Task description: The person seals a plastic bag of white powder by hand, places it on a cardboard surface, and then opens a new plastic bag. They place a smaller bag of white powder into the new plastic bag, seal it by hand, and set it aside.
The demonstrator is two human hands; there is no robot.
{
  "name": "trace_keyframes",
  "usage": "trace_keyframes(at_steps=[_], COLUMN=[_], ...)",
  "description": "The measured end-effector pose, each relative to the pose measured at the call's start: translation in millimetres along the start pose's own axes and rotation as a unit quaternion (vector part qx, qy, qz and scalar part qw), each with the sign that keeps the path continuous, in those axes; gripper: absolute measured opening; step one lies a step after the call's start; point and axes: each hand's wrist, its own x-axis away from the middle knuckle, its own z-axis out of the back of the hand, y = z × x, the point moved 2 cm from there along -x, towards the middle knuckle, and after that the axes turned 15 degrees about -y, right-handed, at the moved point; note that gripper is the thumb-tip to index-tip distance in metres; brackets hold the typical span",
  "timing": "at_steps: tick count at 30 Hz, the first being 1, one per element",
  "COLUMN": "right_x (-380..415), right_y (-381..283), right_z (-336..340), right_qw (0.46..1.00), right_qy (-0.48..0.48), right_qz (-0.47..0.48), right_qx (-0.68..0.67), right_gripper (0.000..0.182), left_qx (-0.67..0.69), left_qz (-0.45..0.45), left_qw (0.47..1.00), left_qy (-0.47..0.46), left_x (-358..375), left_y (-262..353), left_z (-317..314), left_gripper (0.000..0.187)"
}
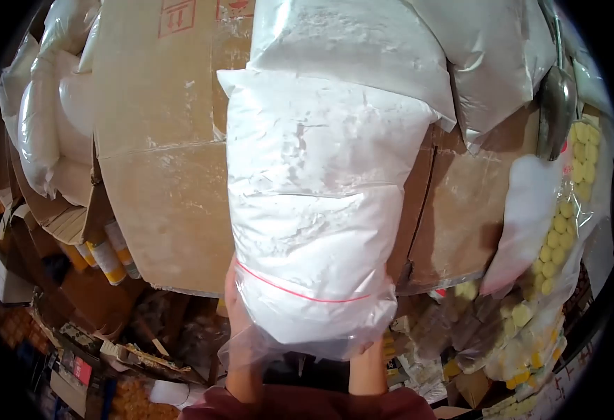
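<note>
A large clear zip bag of white powder [317,203] with a red seal line fills the middle of the view, held up against stacked cardboard boxes. My left hand [240,336] grips its lower left edge from behind. My right hand [370,360] holds its lower right corner, mostly hidden behind the loose plastic. Both wrists come up from dark red sleeves at the bottom edge.
Dusty cardboard boxes [160,140] stand behind the bag. More white powder bags [47,119] pile up at the left and top. Bags of yellow pieces [566,231] hang at the right beside a metal scoop [555,105]. Cluttered boxes and bottles [107,259] lie below left.
</note>
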Motion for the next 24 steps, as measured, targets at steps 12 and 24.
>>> trace_keyframes(at_steps=[12,24], right_x=[2,-33], right_y=[-30,-66], right_z=[13,-28], right_qw=[0.980,0.838], right_qy=[-0.197,-0.065], right_qz=[-0.005,0.047], right_qx=[0.022,0.540], right_gripper=[0.065,0.015], left_qx=[-0.123,-0.504], left_qz=[-0.065,-0.264], left_qw=[0.977,0.790], left_qy=[-0.160,-0.228], left_x=[10,-21], left_y=[31,85], left_z=[-24,-30], left_gripper=[0.019,0.018])
